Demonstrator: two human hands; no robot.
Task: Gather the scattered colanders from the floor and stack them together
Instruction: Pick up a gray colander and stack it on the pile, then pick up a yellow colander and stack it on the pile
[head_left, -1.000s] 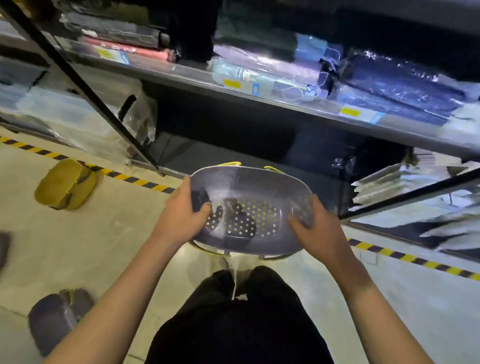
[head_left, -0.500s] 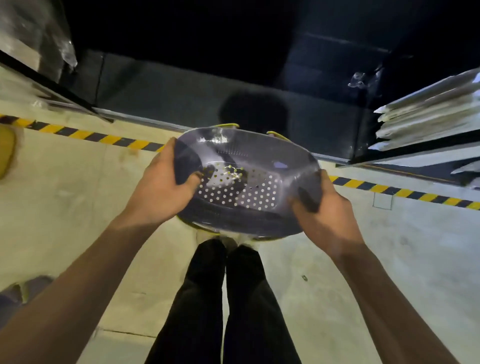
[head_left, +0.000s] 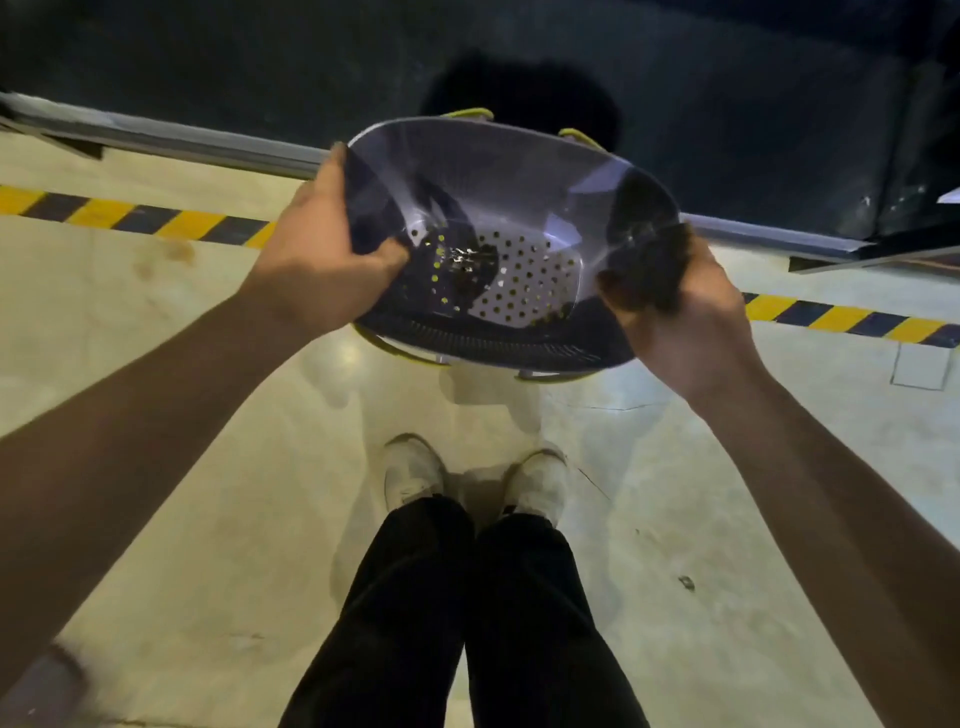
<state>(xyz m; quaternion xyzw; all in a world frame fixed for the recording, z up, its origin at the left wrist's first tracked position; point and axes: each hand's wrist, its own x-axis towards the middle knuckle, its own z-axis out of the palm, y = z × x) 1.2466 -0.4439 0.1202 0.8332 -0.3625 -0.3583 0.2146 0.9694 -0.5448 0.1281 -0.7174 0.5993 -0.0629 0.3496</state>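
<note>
I hold a grey oval colander (head_left: 498, 208) with a perforated bottom in the air above the floor, nested on top of others; a yellow rim (head_left: 410, 353) shows beneath it and yellow handles peek over its far edge. My left hand (head_left: 317, 260) grips the stack's left end, thumb inside the bowl. My right hand (head_left: 680, 306) grips the right end, fingers curled over the rim. The lower colanders are mostly hidden by the top one.
My legs in black trousers and white shoes (head_left: 415, 473) stand on the pale floor below the stack. Yellow-black hazard tape (head_left: 130, 221) runs across the floor in front of a dark bottom shelf (head_left: 208, 67). A dark object (head_left: 47, 686) lies at the lower left corner.
The view has tilted down from the shelves to the floor and my feet. The stack stays in both hands, now seen more from above; the floor colanders at left have left the view.
</note>
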